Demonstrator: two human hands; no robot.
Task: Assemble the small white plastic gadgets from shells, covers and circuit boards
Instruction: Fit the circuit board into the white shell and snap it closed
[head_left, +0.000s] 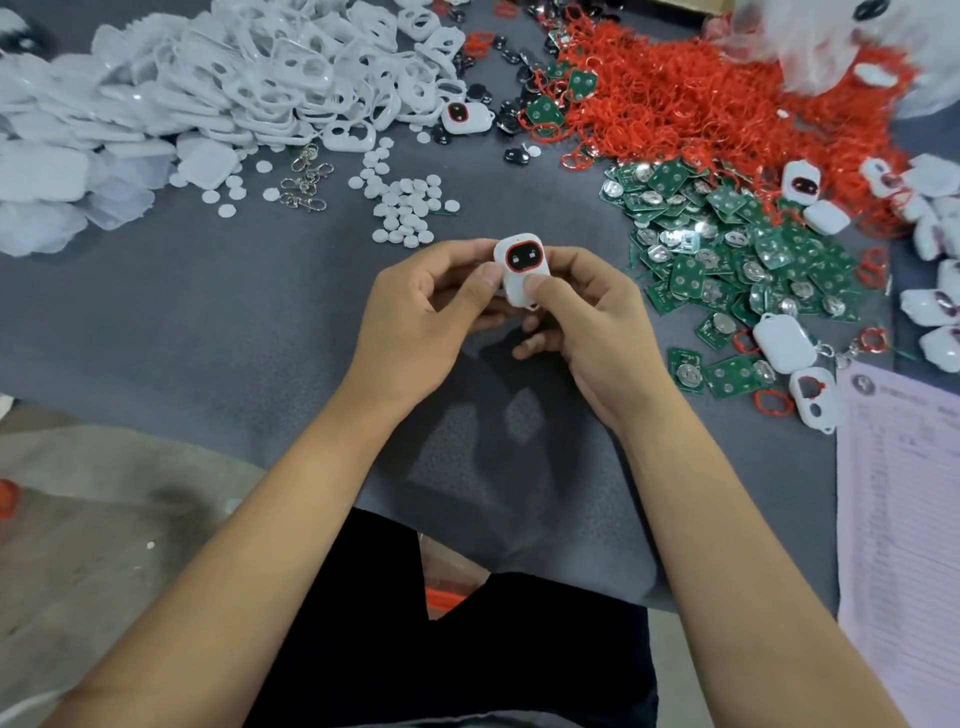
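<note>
Gadget (521, 269) sits pinched between our left hand (431, 317) and right hand (587, 322), thumbs squeezing it closed; next, we judge, set it aside and take another shell (349, 136).

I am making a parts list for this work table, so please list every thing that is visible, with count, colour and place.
Small white plastic gadget with black oval button pad: one, white, black and red, held between both hands at the centre.
White plastic shells and covers: large heap, white, top left.
Small white round discs: many, white, above the hands.
Metal keyring clips: a few, silver, left of the discs.
Red rubber rings: big heap, red, top right.
Green circuit boards: many, green with silver cells, right.
Finished white gadgets: several, far right edge.
Printed paper sheet: one, pale, lower right.
Grey table mat: one, grey, under everything.
Left hand: pinches the gadget.
Right hand: pinches the gadget.
</note>
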